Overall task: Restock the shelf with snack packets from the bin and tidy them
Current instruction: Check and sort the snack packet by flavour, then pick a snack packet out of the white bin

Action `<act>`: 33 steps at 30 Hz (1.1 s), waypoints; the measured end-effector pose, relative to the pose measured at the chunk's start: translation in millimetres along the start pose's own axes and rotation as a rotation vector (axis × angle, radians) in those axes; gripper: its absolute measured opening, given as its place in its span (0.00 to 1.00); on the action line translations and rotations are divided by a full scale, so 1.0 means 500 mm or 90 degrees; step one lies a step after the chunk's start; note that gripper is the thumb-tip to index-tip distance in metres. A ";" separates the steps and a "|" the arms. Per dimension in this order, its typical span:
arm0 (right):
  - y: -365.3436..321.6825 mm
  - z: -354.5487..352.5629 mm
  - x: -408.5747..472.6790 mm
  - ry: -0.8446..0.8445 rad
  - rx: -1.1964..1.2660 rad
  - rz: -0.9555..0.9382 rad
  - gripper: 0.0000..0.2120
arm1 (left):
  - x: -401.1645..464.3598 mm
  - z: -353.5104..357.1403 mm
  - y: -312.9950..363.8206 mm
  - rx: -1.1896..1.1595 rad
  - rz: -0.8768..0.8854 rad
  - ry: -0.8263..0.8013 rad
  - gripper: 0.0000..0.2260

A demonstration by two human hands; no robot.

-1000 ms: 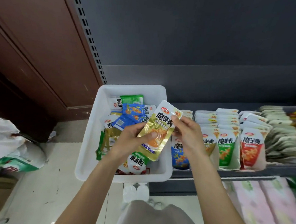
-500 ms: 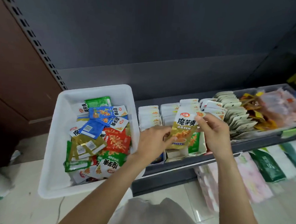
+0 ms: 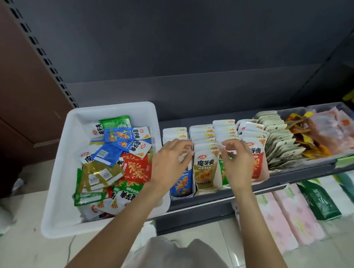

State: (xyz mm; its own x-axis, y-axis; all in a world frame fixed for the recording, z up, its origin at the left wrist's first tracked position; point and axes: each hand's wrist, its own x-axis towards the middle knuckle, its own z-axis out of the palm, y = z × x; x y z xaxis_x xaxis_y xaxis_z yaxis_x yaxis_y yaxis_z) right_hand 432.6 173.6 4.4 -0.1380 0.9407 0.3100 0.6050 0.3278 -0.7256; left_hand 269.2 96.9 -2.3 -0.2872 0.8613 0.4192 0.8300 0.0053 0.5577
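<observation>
White plastic bin (image 3: 62, 168) is sitting at the left end of the dark shelf (image 3: 273, 177), its right wall touching the first row of packets, and it's holding a loose heap of blue, red, green and gold snack packets (image 3: 116, 161). On the shelf, the gold packet (image 3: 205, 168) is standing upright at the front of its row, between the blue row and the green one. Both hands are hovering over that row's top edges: left hand (image 3: 170, 164) is sitting just left of the gold packet with fingers curled, right hand (image 3: 237, 166) just right of it, fingertips (image 3: 226, 145) bent down near the packet tops. Can't tell if either is actually pinching anything. Rows are packed side by side, so little room between them. Tissue packs (image 3: 287, 215) are lying on the lower level.
</observation>
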 end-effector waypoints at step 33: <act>-0.284 0.347 -0.046 -0.337 -0.407 -0.541 0.11 | -0.143 -0.209 -0.276 0.218 -0.278 0.035 0.23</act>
State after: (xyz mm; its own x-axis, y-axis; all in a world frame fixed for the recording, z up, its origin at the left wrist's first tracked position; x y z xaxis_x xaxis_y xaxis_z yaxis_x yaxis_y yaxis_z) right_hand 214.0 120.6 -6.3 -0.9007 0.4105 0.1420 0.4233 0.9028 0.0756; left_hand 125.2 -18.7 -34.5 -0.6567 0.7139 0.2432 0.7332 0.5288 0.4274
